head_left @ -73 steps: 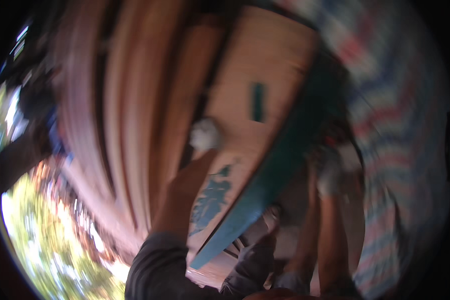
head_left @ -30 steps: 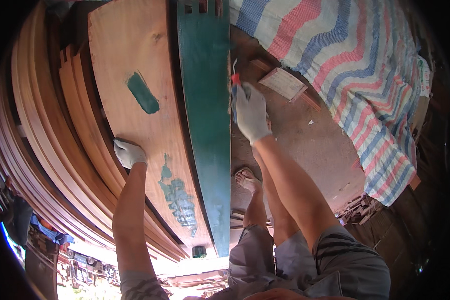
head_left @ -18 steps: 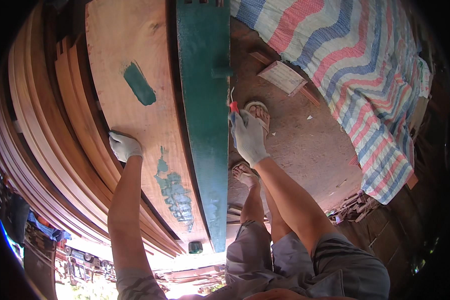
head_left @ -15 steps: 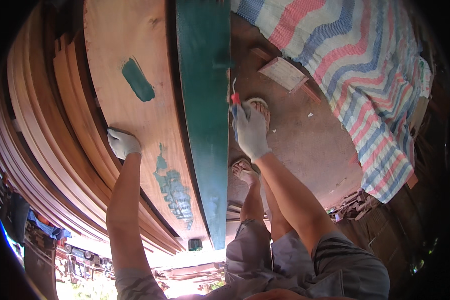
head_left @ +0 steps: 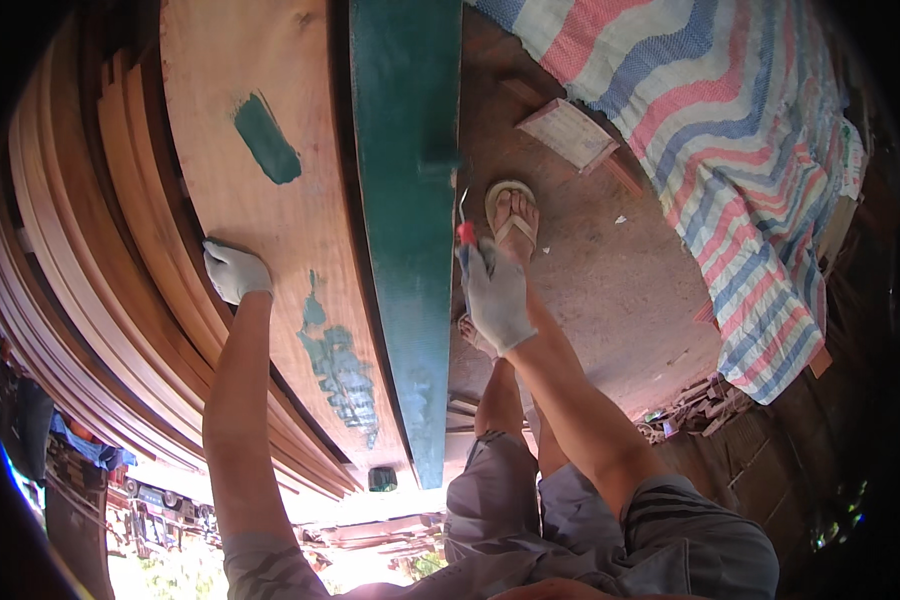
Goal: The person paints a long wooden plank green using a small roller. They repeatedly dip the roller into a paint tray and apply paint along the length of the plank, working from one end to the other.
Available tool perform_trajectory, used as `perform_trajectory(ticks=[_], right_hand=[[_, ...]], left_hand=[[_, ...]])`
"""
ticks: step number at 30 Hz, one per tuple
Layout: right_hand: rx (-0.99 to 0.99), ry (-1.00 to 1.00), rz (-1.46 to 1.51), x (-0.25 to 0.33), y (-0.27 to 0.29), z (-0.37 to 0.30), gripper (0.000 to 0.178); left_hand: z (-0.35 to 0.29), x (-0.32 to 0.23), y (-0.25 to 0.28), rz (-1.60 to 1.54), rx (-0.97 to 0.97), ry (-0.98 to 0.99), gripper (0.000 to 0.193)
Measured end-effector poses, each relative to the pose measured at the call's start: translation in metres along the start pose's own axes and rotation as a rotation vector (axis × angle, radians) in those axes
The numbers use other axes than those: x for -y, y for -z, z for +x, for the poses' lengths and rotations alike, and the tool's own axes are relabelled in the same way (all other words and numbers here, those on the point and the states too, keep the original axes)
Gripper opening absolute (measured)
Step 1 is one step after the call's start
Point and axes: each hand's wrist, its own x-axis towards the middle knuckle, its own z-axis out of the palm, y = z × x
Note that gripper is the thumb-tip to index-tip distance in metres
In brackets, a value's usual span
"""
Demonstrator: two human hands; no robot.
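Compared with one second ago, my right hand (head_left: 500,297) has come down along the green-painted board (head_left: 405,250), nearer to my body, and the paint roller (head_left: 465,234) has come with it. My front foot (head_left: 513,215), in its sandal, was mostly hidden behind this hand; now it shows almost whole. My left hand (head_left: 237,273) stays at the same place on the bare wooden board (head_left: 280,220), below the green paint patch (head_left: 267,140).

The sleeve of the roller is difficult to make out: a darker green shape lies on the green-painted board by its right edge, but it melts into the paint around it. My rear foot (head_left: 476,334) is partly covered by my right hand. The far ends of both boards are cut off at the top. Near the close end of the bare board is a small dark green thing (head_left: 382,479); what it is, I cannot tell.

My right forearm reaches up and leftward, the gloved fingers closed around the roller's handle, its thin rod pointing away from me. My left arm is stretched forward, the gloved fingers bent at the board's left edge; whether they clasp it or only rest there, I cannot tell.
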Motion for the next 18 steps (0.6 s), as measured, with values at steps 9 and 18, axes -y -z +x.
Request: perform_trajectory(ticks=[9, 18], right_hand=[[-0.135, 0.15, 0.065, 0.062, 0.003, 0.088, 0.038], [-0.13, 0.136, 0.137, 0.054, -0.001, 0.093, 0.039]], left_hand=[[0.001, 0.003, -0.006, -0.012, -0.053, -0.032, 0.071], [-0.002, -0.001, -0.004, -0.028, -0.029, 0.003, 0.07]])
